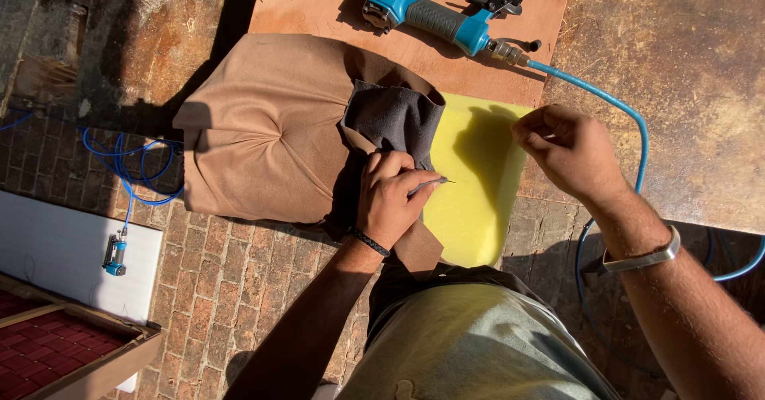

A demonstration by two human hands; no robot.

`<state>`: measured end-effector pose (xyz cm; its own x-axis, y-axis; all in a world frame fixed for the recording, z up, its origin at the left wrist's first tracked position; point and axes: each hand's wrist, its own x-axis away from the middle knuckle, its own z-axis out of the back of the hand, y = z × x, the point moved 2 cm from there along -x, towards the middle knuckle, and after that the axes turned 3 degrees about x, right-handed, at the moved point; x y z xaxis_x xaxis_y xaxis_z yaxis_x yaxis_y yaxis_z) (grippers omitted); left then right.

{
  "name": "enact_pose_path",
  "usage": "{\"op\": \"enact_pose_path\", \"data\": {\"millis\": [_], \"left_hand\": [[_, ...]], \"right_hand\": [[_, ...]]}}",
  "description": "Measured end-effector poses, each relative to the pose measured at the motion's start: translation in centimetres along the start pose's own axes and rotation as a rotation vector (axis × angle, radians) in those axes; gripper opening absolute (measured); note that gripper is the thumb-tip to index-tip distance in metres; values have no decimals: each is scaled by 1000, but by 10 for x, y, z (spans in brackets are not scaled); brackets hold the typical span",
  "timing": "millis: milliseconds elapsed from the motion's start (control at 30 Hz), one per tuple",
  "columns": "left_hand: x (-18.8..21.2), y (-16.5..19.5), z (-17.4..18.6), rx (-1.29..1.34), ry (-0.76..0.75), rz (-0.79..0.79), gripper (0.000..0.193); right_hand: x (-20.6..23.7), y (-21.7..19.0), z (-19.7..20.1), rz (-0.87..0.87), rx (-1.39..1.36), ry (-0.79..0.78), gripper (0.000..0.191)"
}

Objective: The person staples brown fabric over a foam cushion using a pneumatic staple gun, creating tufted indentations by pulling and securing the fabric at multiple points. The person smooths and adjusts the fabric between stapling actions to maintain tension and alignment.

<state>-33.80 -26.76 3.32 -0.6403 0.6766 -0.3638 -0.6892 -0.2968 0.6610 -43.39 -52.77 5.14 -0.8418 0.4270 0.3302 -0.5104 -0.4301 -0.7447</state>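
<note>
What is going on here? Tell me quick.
A person is working over a yellow foam pad partly covered with tan fabric. The left hand presses on the fabric's folded-back edge and holds a thin pointed tool over the foam. The right hand is raised beside the foam, fingers pinched together; what it holds is too small to tell. A blue air stapler with its hose lies on the wooden board behind.

fabric point(271, 129) on foam point(478, 185), stapler point(434, 9) behind
</note>
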Motion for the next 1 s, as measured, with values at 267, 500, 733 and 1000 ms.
{"op": "enact_pose_path", "data": {"millis": [267, 500, 733, 1000], "left_hand": [[-10, -11, 12, 7, -99, 1, 10], [-27, -27, 20, -10, -311, 124, 22], [-24, -27, 27, -79, -316, 82, 8], [-29, -29, 35, -52, -356, 162, 5]], "right_hand": [[-137, -88, -29, 809, 725, 306, 70], [-181, -141, -50, 331, 755, 2, 78], [-67, -120, 45, 240, 911, -152, 56], [50, -6, 4, -40, 819, -415, 34]]}}
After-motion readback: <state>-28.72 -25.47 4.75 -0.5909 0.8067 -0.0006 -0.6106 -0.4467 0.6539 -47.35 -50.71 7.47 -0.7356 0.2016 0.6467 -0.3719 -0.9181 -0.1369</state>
